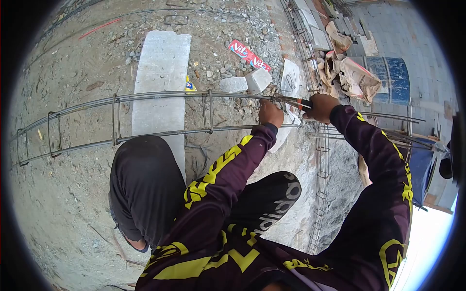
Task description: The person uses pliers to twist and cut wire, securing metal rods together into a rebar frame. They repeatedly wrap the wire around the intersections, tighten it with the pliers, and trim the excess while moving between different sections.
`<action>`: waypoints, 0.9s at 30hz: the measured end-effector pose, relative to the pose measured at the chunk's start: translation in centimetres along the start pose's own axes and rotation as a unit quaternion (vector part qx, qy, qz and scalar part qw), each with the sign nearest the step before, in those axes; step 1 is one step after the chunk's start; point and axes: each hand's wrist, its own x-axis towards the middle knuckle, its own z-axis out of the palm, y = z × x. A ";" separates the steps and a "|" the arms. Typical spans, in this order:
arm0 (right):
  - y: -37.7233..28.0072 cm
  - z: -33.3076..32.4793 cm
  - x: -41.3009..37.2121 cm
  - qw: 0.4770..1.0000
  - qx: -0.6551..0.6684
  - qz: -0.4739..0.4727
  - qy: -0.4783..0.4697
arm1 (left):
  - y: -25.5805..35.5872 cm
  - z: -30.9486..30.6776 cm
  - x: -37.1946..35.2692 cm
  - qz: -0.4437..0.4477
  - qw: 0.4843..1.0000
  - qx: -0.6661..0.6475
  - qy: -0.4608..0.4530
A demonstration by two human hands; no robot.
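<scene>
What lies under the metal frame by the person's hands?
A pale slab and dirt show beneath the frame. The left hand and sleeve cover whatever lies under them.

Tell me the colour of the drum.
The drum is blue; it shows best in the head view, the only one.

Upper right: blue drum (398, 80), crumpled brown sacks (359, 80) at its left. Upper centre: red printed strip (248, 56) on gravel (228, 30); small yellow wrapper (190, 85) lower left of it. Thin red line (99, 29), upper left.
</scene>
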 end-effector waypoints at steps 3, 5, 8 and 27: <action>0.3 -0.1 -0.1 0.998 -0.048 -0.014 0.024 | 3.8 -5.2 -1.3 0.161 0.962 0.162 -0.152; 0.5 -0.8 1.3 0.998 -0.052 -0.025 -0.022 | 6.6 -6.7 -2.5 0.252 0.937 0.195 -0.144; 0.7 -3.1 0.4 0.990 0.081 -0.071 -0.090 | 7.4 -3.1 -3.0 0.458 0.878 0.141 -0.001; -1.7 -7.5 6.5 0.896 -0.390 -0.127 0.171 | 10.3 -0.9 8.6 0.278 0.882 -0.101 -0.367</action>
